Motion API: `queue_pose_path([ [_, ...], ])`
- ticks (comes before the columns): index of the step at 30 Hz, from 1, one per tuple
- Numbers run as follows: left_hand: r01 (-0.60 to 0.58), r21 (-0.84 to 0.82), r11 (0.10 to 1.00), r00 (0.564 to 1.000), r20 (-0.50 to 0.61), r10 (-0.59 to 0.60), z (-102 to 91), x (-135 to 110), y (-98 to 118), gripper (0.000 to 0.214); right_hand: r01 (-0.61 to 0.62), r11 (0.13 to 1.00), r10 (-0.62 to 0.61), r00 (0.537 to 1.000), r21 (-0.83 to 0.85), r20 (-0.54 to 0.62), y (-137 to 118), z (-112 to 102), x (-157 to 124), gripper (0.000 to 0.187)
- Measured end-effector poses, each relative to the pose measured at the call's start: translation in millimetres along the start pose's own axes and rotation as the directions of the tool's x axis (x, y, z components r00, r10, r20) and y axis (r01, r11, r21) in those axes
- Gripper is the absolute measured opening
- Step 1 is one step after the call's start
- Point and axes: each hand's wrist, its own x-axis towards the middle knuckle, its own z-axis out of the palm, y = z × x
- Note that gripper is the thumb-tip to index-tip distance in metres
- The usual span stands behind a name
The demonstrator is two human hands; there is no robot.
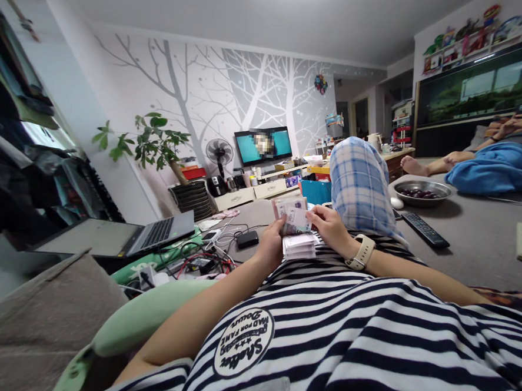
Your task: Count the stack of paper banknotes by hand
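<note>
Even indoor light; wide-angle view, distorted edges.
Soft, diffuse light fills the room; the ceiling (254,12) is bright and shadows are faint. The television (263,145) glows, with a pixelated patch on its screen. The banknotes (292,218) at the centre are sharp. The rack (20,145) at the left edge is dark, stretched and smeared. The edges of the wall (130,93) bow toward the corners.

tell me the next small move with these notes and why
Probably slide one off the notes with the right hand and lay it on the pile: the left hand holds the notes fanned, the right hand touches their edge, and the pile lies just below them.
</note>
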Motion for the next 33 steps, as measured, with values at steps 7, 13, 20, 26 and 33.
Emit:
queue_pose_path([
  [7,0.023,-0.011,1.000,1.000,0.018,-0.023,0.2,2.6,-0.3,0.022,0.026,0.999,-0.028,0.999,0.046,0.043,-7.7,-1.1,-2.1,0.042],
  [13,0.002,0.007,1.000,1.000,0.025,-0.002,-2.6,4.8,-1.7,0.023,0.004,0.990,-0.013,0.998,0.142,0.062,-11.6,-0.3,-3.5,0.038],
  [20,0.016,0.016,1.000,0.999,0.028,-0.016,-2.4,4.9,-1.2,0.027,0.030,0.988,-0.044,0.995,0.152,0.089,-11.2,-1.2,-3.5,0.041],
  [26,-0.003,0.031,1.000,1.000,0.028,0.002,-0.1,1.0,1.0,0.027,0.004,0.975,-0.031,0.992,0.220,0.119,-15.2,-1.4,-3.9,0.043],
  [33,0.012,0.016,1.000,1.000,0.001,-0.012,1.6,-0.9,2.0,0.028,-0.016,0.973,-0.014,0.991,0.230,0.130,-19.1,-0.9,-4.9,0.045],
])
